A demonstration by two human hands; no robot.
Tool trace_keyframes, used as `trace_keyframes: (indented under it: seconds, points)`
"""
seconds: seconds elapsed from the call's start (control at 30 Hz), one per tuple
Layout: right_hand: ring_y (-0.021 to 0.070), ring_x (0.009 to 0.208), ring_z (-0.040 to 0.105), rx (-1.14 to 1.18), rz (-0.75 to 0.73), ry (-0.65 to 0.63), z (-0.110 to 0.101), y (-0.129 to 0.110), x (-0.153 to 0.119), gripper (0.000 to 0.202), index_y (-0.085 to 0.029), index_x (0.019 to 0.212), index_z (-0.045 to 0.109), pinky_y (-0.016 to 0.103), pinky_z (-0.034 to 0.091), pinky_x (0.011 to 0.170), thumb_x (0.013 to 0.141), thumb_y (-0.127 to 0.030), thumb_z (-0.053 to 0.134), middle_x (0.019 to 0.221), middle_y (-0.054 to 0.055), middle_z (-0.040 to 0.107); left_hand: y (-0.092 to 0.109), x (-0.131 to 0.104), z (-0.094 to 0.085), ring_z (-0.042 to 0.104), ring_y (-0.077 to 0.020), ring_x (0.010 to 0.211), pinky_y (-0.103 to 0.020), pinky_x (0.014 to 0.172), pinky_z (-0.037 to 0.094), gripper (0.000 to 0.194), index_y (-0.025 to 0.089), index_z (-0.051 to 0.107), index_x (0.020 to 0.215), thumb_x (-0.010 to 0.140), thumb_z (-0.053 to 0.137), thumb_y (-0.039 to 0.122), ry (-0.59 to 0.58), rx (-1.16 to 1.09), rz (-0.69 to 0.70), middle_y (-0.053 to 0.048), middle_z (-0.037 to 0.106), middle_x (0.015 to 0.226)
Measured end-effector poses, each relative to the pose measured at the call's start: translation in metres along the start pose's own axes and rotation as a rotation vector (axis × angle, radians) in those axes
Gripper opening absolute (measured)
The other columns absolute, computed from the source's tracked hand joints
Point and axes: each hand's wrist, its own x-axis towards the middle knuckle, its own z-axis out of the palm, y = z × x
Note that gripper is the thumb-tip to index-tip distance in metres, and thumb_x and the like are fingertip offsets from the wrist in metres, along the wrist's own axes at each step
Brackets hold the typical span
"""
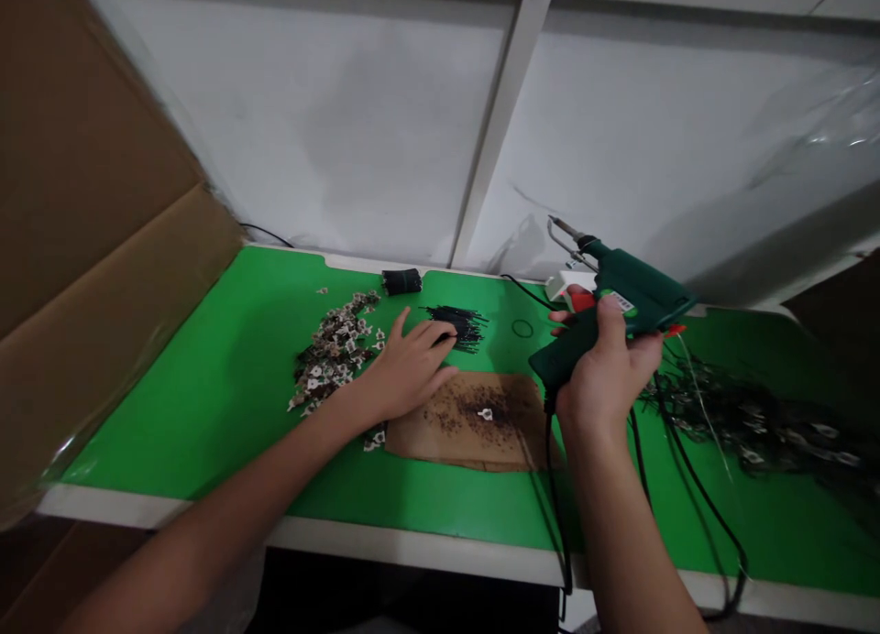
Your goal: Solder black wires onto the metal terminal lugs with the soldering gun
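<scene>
Head view: the right hand [605, 359] is wrapped around the handle of a dark green soldering gun [643, 290], thumb along its upper side, fingers near the red trigger [581, 299]; the tip points up and away, toward the back wall, raised clear of the cardboard pad [419, 437]. The left hand [409, 364] reaches forward with fingers spread and bent, its fingertips on the near-left part of a loose pile of short black wires [467, 327]; whether a wire is pinched between them cannot be told. One small metal piece [485, 414] lies on the darkened middle of the pad, between the two hands, to the right of the left hand and touched by neither. A heap of similar metal pieces [336, 341] lies to the left of the left hand, partly behind its wrist. Beyond the fingers stands a tied bundle of black wires [401, 281]; a thin dark ring [522, 328] lies flat between the loose wires and the soldering gun. To the right of the right forearm, a tangle of dark wires with metal pieces [756, 423] spreads over the green tabletop [206, 423], and a black cord [555, 497] hangs from the gun's handle.
</scene>
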Motion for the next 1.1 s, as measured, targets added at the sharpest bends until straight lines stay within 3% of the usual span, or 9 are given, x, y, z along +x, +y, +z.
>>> trace_keyframes:
  seconds: [0.23,0.57,0.7,0.83,0.97,1.1]
  points:
    - [0.0122,0.055,0.063,0.009,0.002,0.005,0.001,-0.001,-0.001,0.034,-0.024,0.096,0.053,0.024,0.047,0.049,0.073,-0.040,0.073,0.086,0.000,0.074,-0.002,-0.003,-0.007,0.055,-0.0297,0.131,-0.064,0.122,0.023,0.038,0.013,0.061,0.129,0.106,0.040,0.035,0.053,0.001,-0.011,-0.016,0.059,0.139]
    - [0.0145,0.056,0.064,-0.010,0.008,0.003,-0.001,0.000,0.000,0.035,-0.023,0.097,0.054,0.026,0.047,0.050,0.073,-0.041,0.073,0.088,0.002,0.073,-0.006,-0.006,-0.002,0.054,-0.0286,0.134,-0.064,0.123,0.021,0.038,0.014,0.062,0.130,0.105,0.045,0.036,0.072,-0.012,-0.012,-0.015,0.059,0.143]
    - [0.0140,0.055,0.063,-0.016,0.004,0.000,-0.002,0.001,-0.001,0.035,-0.024,0.096,0.054,0.026,0.048,0.050,0.072,-0.042,0.072,0.087,0.001,0.073,-0.004,-0.007,-0.005,0.056,-0.0284,0.132,-0.063,0.122,0.022,0.038,0.012,0.062,0.131,0.106,0.045,0.035,0.144,-0.018,0.001,-0.016,0.062,0.139]
    - [0.0131,0.056,0.063,0.009,0.001,-0.013,0.000,0.001,0.000,0.035,-0.021,0.099,0.054,0.025,0.048,0.051,0.074,-0.038,0.073,0.086,0.002,0.072,0.004,-0.013,-0.012,0.064,-0.0233,0.118,-0.053,0.118,0.035,0.032,0.015,0.070,0.115,0.107,0.044,0.031,0.217,-0.073,0.105,-0.011,0.070,0.125]
    - [0.0119,0.053,0.059,0.013,-0.046,-0.060,-0.002,-0.018,-0.006,0.031,-0.021,0.099,0.054,0.025,0.047,0.051,0.080,-0.038,0.072,0.087,0.002,0.073,0.015,-0.025,-0.013,0.069,-0.0186,0.097,-0.034,0.091,0.053,0.030,0.017,0.074,0.095,0.106,0.047,0.026,0.122,-0.130,0.273,-0.007,0.075,0.105]
    - [0.0120,0.051,0.058,-0.076,-0.035,-0.092,-0.031,-0.054,-0.047,0.022,-0.023,0.101,0.060,0.025,0.044,0.046,0.086,-0.036,0.071,0.092,0.004,0.074,0.021,-0.033,-0.009,0.069,-0.0182,0.094,-0.031,0.087,0.053,0.025,0.016,0.072,0.089,0.102,0.050,0.017,0.043,-0.124,0.322,-0.007,0.074,0.098]
